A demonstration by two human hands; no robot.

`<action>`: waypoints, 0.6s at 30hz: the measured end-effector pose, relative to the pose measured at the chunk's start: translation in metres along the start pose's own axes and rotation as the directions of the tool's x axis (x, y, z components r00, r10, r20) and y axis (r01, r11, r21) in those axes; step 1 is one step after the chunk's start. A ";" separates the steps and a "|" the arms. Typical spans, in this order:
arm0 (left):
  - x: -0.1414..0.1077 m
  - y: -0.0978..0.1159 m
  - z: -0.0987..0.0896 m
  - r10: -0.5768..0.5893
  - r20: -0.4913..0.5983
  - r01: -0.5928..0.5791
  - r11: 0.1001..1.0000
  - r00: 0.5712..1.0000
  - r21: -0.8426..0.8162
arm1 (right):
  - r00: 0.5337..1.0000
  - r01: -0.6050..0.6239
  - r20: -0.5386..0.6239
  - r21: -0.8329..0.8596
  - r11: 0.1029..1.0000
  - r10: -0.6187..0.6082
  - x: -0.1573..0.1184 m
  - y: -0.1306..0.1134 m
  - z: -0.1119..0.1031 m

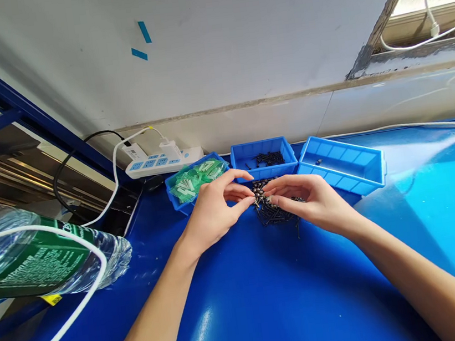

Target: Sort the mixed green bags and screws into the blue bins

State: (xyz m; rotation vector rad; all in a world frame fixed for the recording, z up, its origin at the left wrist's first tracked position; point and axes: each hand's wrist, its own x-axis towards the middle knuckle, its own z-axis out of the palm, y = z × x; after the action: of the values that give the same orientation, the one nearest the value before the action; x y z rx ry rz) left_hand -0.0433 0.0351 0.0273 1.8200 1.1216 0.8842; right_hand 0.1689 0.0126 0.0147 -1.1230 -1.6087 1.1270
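Note:
A pile of small dark screws [277, 211] lies on the blue table, just in front of the middle blue bin [265, 172]. Over the left edge of this pile is my left hand [219, 208], thumb and fingers bent toward a small thing at their tips that I cannot make out. My right hand [306, 196] faces it from the right, its thumb and forefinger pinched at the pile; what they hold is too small to name. Dark screws [270, 158] also lie inside the middle bin. The right bin [346, 165] has a small dark piece [319, 162] in it.
A left bin [179, 199] holds green plastic packets [199, 178]. Behind it sits a white power strip [163, 162] with plugs and cables. A large water bottle [50, 255] lies at the left, with a white cable [95, 283] looping across it. The wall [237, 52] stands behind.

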 end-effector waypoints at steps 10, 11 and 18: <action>-0.001 0.002 0.003 -0.050 0.028 0.053 0.992 0.998 -0.117 | 0.992 -0.102 0.088 0.090 0.991 0.095 -0.001 0.000 0.000; -0.001 0.003 0.004 -0.051 0.041 0.055 0.991 0.998 -0.125 | 0.990 -0.120 0.083 0.116 0.986 0.110 0.000 0.001 0.000; -0.002 0.004 0.002 -0.053 0.122 0.065 0.993 0.991 -0.099 | 0.982 -0.188 0.054 0.214 0.959 0.180 0.002 0.001 -0.005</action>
State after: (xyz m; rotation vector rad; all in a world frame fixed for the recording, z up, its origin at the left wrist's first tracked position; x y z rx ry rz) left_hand -0.0410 0.0315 0.0297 1.7235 1.0306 0.7740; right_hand 0.1737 0.0160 0.0155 -1.1291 -1.3864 1.4149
